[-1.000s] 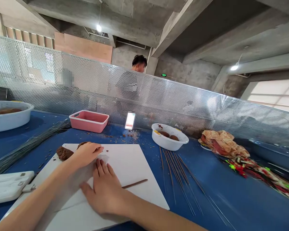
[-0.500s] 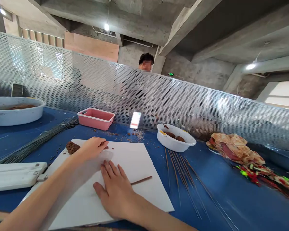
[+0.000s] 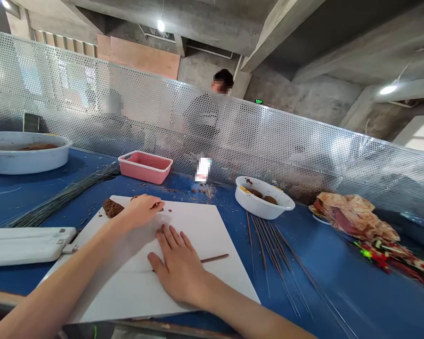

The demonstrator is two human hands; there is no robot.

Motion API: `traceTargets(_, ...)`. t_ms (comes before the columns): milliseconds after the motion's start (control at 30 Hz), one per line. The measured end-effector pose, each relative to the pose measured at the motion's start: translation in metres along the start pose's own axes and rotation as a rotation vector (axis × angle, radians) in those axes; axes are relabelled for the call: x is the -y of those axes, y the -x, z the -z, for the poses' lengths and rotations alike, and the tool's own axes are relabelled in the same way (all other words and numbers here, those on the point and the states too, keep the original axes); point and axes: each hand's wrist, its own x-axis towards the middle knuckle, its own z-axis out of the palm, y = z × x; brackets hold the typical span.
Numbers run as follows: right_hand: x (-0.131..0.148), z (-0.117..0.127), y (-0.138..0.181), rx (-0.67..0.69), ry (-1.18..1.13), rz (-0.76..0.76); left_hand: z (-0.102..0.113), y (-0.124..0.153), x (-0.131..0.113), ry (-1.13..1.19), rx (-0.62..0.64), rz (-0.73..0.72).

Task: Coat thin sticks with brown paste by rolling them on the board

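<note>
My left hand (image 3: pixel 143 210) lies curled at the far left part of a white board (image 3: pixel 205 230), its fingers closed over something I cannot make out, beside a brown lump (image 3: pixel 112 207). My right hand (image 3: pixel 178 263) rests flat on the board with fingers stretched forward, palm down, over a thin brown stick (image 3: pixel 215 258) that pokes out to its right. Both hands sit close together, the right one nearer me.
A white bowl (image 3: pixel 265 205) holding brown lumps, a pink tray (image 3: pixel 145 166), a big pale basin (image 3: pixel 24 157), a bundle of thin wires (image 3: pixel 63 197), loose sticks (image 3: pixel 268 245), a white flat case (image 3: pixel 24 245) and crumpled cloth (image 3: pixel 353 219) lie on the blue table. A person stands behind the mesh screen (image 3: pixel 304 146).
The view has shifted a little; both hands stay on the board. My right hand has slid slightly along the board with the stick under it.
</note>
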Motion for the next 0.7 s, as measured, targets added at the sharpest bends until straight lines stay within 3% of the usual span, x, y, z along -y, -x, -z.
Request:
traceTargets(100,-0.001,0.002,-0.001,0.012,-0.003,0.006,-0.001,0.000,0.000,-0.038,0.015,-0.014)
traceTargets(267,-0.008,0.027,-0.044,0.099,-0.037,0.027,-0.003,0.001,0.003,-0.106,0.000,-0.024)
traceTargets(367,-0.017,0.041,-0.048,0.023,-0.038,0.055,-0.004,0.001,0.006,-0.115,-0.026,-0.033)
traceTargets(533,-0.065,0.058,-0.020,-0.195,-0.146,-0.125,-0.006,0.003,0.009,-0.119,-0.043,-0.075)
traceTargets(700,-0.124,0.078,0.001,-0.320,-0.553,-0.257,-0.008,0.004,0.007,-0.035,-0.024,-0.078)
